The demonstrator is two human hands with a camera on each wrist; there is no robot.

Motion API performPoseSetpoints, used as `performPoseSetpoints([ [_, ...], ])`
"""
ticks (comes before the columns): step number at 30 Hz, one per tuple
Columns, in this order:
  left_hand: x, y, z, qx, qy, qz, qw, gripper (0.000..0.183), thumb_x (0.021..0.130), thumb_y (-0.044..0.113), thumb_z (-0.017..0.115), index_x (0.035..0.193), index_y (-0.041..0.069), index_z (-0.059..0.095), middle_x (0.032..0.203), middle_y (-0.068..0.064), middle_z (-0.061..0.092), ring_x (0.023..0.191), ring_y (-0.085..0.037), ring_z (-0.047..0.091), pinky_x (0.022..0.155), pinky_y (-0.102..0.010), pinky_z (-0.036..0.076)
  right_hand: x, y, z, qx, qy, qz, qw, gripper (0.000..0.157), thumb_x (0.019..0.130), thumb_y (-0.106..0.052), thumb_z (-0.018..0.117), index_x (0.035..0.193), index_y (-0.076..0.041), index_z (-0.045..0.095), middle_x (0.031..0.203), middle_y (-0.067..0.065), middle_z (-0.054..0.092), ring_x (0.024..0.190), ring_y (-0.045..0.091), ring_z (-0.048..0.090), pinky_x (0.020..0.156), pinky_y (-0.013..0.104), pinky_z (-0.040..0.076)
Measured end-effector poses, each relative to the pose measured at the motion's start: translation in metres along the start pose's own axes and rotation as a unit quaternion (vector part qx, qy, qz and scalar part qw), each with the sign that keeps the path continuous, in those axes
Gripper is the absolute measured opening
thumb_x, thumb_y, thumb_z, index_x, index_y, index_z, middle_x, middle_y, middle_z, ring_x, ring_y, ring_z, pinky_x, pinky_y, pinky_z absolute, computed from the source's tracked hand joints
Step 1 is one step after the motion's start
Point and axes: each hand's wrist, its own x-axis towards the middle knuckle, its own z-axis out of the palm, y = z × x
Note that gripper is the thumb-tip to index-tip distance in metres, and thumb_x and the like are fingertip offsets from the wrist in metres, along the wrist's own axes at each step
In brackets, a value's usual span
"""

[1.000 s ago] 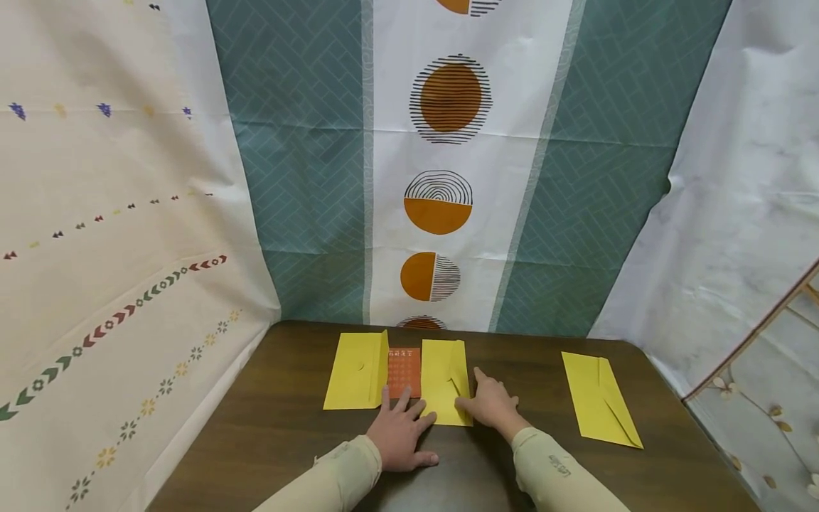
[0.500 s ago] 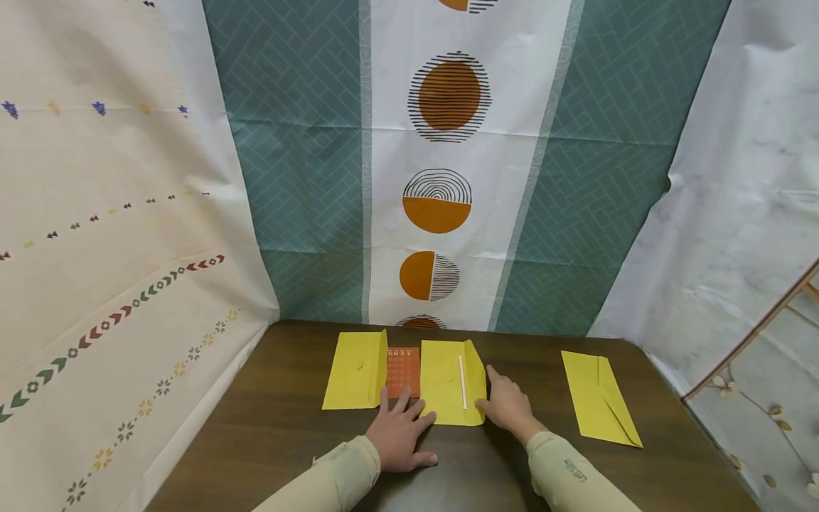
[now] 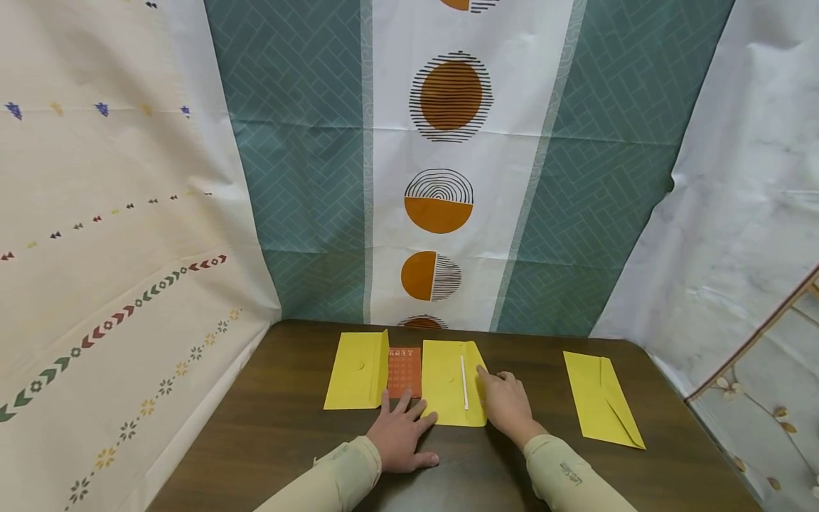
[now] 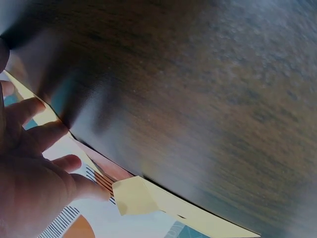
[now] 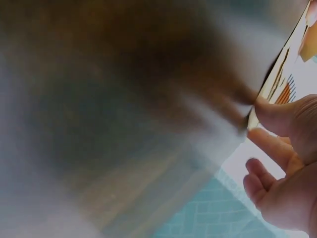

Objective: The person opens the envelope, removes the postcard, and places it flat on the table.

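My left hand [image 3: 399, 435] lies with spread fingers at the near edge of an orange-red card [image 3: 404, 373] and the lower left corner of the middle yellow envelope [image 3: 441, 398]. This envelope lies with its flap [image 3: 474, 391] folded out to the right, and a white strip [image 3: 464, 384] runs along it. My right hand [image 3: 508, 407] touches the flap's right edge with an extended index finger. In the right wrist view, the thumb [image 5: 275, 116] and index finger also meet the envelope's edge, while the other fingers are bent and hold nothing.
Left of the card lies another yellow envelope [image 3: 348, 370], its flap slightly raised and overlapping the card's side. A third yellow envelope [image 3: 601, 402] lies apart on the right of the dark wooden table [image 3: 256, 441]. Patterned cloths [image 3: 313, 213] hang behind and beside the table.
The middle envelope's flap has swung open to the right, uncovering the white strip. My right hand moved right with it, then its index finger shifted onto the flap's edge. My left hand stayed put.
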Motion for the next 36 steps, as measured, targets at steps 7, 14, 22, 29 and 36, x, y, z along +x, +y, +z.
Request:
performPoseSetpoints([
  [7,0.001,-0.001,0.003,-0.005,-0.001,-0.001,1.0000,0.078,0.096,0.078,0.057,0.160,0.034,0.051,0.168,0.000,0.048,0.162,-0.038,0.034,0.123,-0.077,0.026,0.004,-0.011,-0.007,-0.051,-0.040,-0.034,0.997,0.047,0.098,0.007,0.061,0.144,-0.005,0.066,0.082,0.015,0.073,0.089,0.035,0.066,0.086,0.050,0.056],
  [14,0.003,-0.002,0.006,-0.003,-0.003,-0.003,1.0000,0.077,0.095,0.079,0.056,0.159,0.035,0.052,0.168,0.001,0.049,0.161,-0.038,0.036,0.123,-0.077,0.027,0.005,-0.022,-0.009,-0.017,-0.046,0.019,0.999,0.047,0.099,-0.021,0.074,0.140,0.001,0.066,0.087,0.018,0.075,0.076,0.034,0.070,0.074,0.051,0.058],
  [22,0.006,-0.005,0.008,-0.018,0.000,0.002,0.9998,0.077,0.095,0.077,0.059,0.158,0.033,0.053,0.168,-0.001,0.049,0.160,-0.040,0.036,0.121,-0.079,0.027,0.011,-0.033,-0.013,0.165,-0.074,0.109,0.978,0.053,0.104,-0.022,0.064,0.145,0.010,0.057,0.130,0.029,0.072,0.112,0.042,0.072,0.095,0.056,0.059],
  [29,0.004,-0.006,0.007,-0.040,-0.005,-0.003,0.9992,0.076,0.095,0.077,0.058,0.159,0.036,0.052,0.169,0.001,0.046,0.161,-0.040,0.034,0.123,-0.078,0.026,0.015,-0.031,-0.019,0.389,-0.119,0.203,0.890,0.064,0.108,-0.023,0.058,0.157,0.014,0.039,0.141,0.035,0.060,0.104,0.033,0.072,0.081,0.043,0.064],
  [36,0.006,-0.008,0.005,-0.040,-0.010,0.002,0.9991,0.077,0.095,0.077,0.060,0.158,0.035,0.053,0.168,-0.001,0.048,0.163,-0.039,0.032,0.125,-0.078,0.020,0.016,-0.026,-0.023,0.490,-0.166,0.250,0.819,0.071,0.112,-0.027,0.056,0.161,0.016,0.026,0.147,0.033,0.054,0.107,0.030,0.070,0.091,0.044,0.064],
])
